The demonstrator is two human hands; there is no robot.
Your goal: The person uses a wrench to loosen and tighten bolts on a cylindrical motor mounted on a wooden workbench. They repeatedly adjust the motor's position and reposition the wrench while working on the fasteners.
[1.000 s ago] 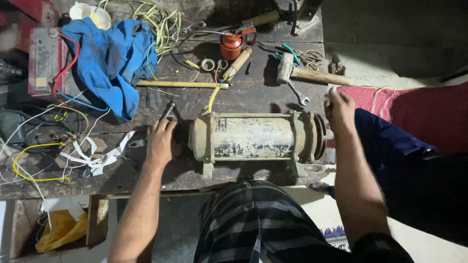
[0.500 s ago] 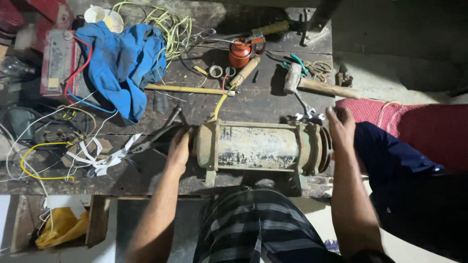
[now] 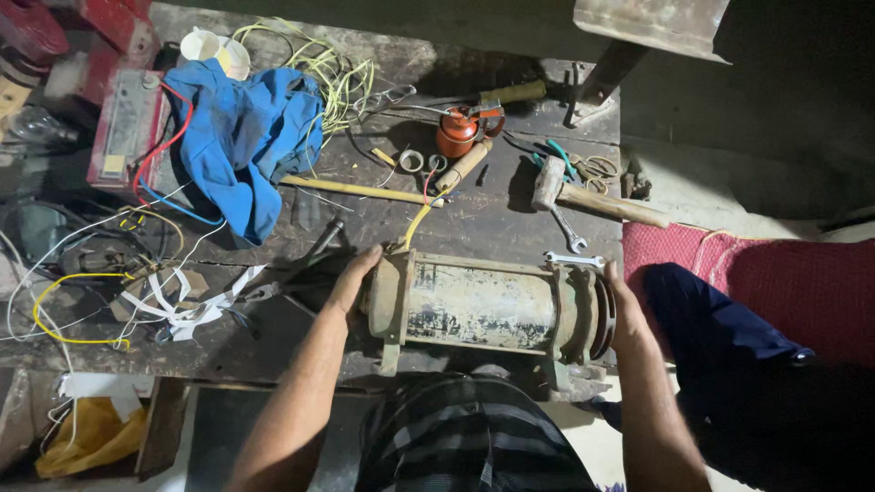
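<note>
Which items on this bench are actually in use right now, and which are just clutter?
In hand:
- worn grey cylindrical metal motor housing, lying on its side
- left hand on its left end
- right hand on its pulley end

Lying about:
- blue cloth
- wooden-handled hammer
- small silver spanner
- orange round oil can
- yellow wire tangle
- red box-shaped battery

Both arms out; left grip (image 3: pixel 351 284), right grip (image 3: pixel 622 301) open-palmed, apart.
</note>
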